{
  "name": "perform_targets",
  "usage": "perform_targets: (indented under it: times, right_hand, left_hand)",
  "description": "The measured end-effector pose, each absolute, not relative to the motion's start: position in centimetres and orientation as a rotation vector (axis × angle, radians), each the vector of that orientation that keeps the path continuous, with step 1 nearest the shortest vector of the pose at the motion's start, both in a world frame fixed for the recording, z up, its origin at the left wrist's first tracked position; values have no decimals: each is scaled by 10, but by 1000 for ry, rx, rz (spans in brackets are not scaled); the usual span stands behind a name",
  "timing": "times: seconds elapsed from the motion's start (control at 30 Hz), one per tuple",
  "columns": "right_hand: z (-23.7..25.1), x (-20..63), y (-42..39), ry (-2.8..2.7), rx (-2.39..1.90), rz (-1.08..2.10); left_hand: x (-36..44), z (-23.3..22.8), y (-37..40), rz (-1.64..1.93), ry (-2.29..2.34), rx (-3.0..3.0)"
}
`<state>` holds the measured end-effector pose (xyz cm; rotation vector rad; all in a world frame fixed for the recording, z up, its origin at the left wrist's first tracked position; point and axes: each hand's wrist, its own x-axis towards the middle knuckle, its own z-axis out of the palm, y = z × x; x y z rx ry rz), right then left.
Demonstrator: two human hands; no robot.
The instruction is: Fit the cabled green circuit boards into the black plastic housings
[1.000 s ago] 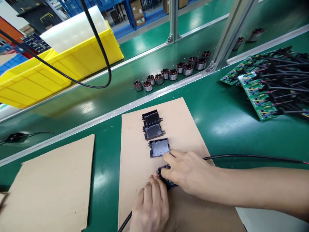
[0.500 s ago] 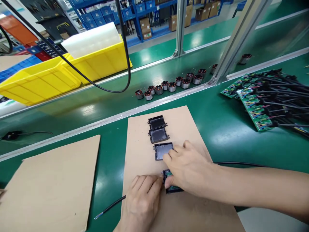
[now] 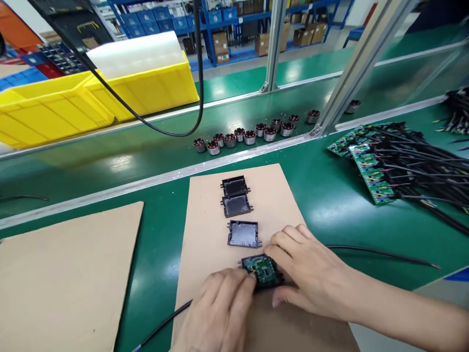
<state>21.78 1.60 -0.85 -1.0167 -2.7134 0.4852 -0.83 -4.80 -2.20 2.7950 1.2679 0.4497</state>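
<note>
Worktop is exposed past both side edges of central cardboard; case is touched by curled left hand, grip undetermined; right hand is spread, unclenched.

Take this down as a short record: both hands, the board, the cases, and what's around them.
Left hand: fingertips at the black case's near left corner
Right hand: fingers at its far right corner
Circuit board: green, lying in that case
Other cases: three, open, beyond it on cardboard
Cables: black, one past each hand
Right side: pile of green boards with black leads
Beyond the rail: row of round metal parts
</note>
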Motion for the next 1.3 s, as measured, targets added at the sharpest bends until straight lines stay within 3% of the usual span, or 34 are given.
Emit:
perform_targets:
  times: [0.43,0.77,0.93,1.17,1.3]
  right_hand:
    - [-9,223,29,-2766,-961,734]
    - [0,248,36,-2659,-1048,887]
    - [5,257,33,-2686,-1170,1040]
    - [3,233,24,-2715,-1112,935]
    - [15,234,34,-2725,-1258,1108]
  left_hand:
    - [-7,-36,-23,361,890,2888]
    - [-2,-51,-26,583,921,2925]
    - [-5,-44,-28,535,925,2990]
    - [-4,-35,-34,502,989,2914]
    - [-2,-36,-34,514,1028,2934]
